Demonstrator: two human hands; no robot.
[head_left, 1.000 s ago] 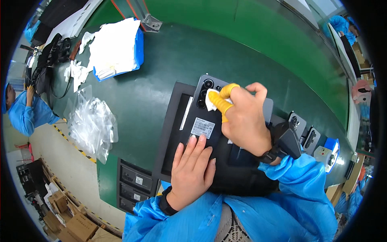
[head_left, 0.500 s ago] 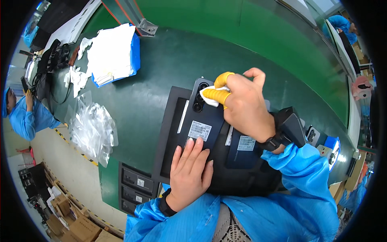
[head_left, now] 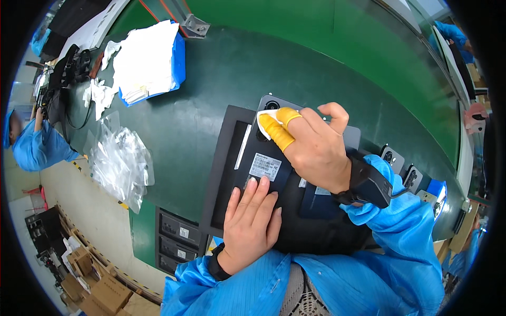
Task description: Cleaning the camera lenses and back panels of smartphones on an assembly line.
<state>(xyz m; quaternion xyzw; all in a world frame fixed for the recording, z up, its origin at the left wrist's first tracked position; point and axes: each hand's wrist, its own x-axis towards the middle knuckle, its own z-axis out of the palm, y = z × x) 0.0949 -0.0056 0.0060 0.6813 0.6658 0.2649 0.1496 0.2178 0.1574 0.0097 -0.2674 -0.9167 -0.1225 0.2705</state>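
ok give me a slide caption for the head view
Left hand rests on a phone; right hand holds a cloth at its cameras.

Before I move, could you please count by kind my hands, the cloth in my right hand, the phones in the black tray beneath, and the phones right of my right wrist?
Left hand and right hand: 2
White cloth: 1
Tray phones: 2 visible
Phones at right: 2
Total: 7

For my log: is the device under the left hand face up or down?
Face down: the device has a camera lens and white label uppermost.
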